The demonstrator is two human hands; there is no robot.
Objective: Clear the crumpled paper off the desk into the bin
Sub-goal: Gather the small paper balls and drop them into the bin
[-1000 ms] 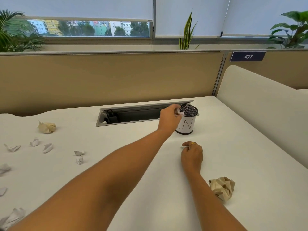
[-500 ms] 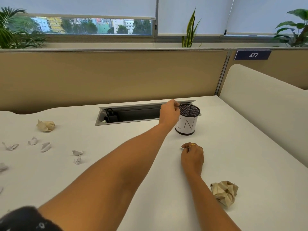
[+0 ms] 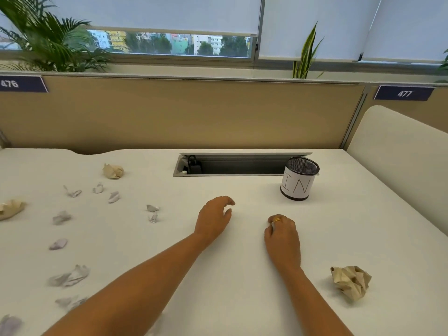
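A black mesh bin [image 3: 299, 181] with a white label stands at the back right of the white desk [image 3: 242, 263]. My left hand [image 3: 213, 220] hovers over the desk's middle, fingers curled apart, holding nothing. To its right my right hand [image 3: 282, 235] rests knuckles-up on the desk with fingers curled under; a gold ring shows. A big tan crumpled ball [image 3: 351, 282] lies right of my right forearm. Another tan ball [image 3: 113, 170] sits far left, a third [image 3: 11, 208] at the left edge. Several small white crumpled scraps [image 3: 152, 212] are scattered on the left.
An open cable tray [image 3: 232, 166] is sunk into the desk behind the bin. A tan partition [image 3: 181, 112] closes the back, and a cream divider [image 3: 400, 154] walls the right side. Plants stand on the sill.
My left hand has drawn back from the bin's rim toward the desk's middle and no longer holds the white scrap. My right hand has stayed put. The view has shifted left.
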